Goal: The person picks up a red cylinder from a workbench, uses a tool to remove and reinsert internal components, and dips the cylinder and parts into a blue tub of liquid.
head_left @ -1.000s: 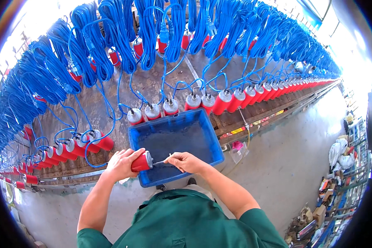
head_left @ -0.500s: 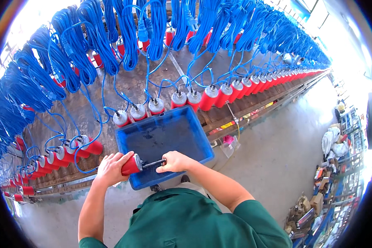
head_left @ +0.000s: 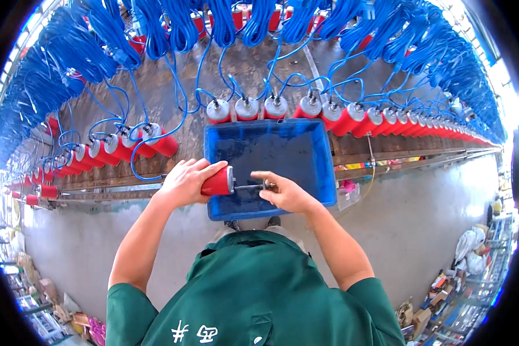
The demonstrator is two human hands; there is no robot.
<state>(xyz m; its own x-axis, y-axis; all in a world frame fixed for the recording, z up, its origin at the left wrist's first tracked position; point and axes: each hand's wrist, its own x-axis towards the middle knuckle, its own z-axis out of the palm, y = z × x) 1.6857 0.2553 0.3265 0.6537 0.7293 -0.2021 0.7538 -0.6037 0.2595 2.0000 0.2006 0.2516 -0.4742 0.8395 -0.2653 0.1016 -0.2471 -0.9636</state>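
My left hand (head_left: 184,183) is wrapped round a red cylinder (head_left: 216,183) with a silver end cap, lying on its side over the near left rim of the blue plastic bin (head_left: 326,164). A thin dark metal rod tool (head_left: 248,187) reaches from the cap toward my right hand (head_left: 288,195). The rod's dark end sits between my right thumb and curled fingers, while the index finger stretches out above it. Whether the tool's tip is seated in the cap is too small to tell.
Red cylinders (head_left: 275,108) with silver caps and blue cables line the worn bench (head_left: 155,81) on both sides. Coiled blue cables (head_left: 181,29) hang at the back. A clear bag (head_left: 348,197) hangs at the bench edge; clutter (head_left: 432,305) lies on the floor at the right.
The view has turned, so the bin and both hands appear farther right and higher. My right index finger has straightened from its earlier curled grip on the rod tool.
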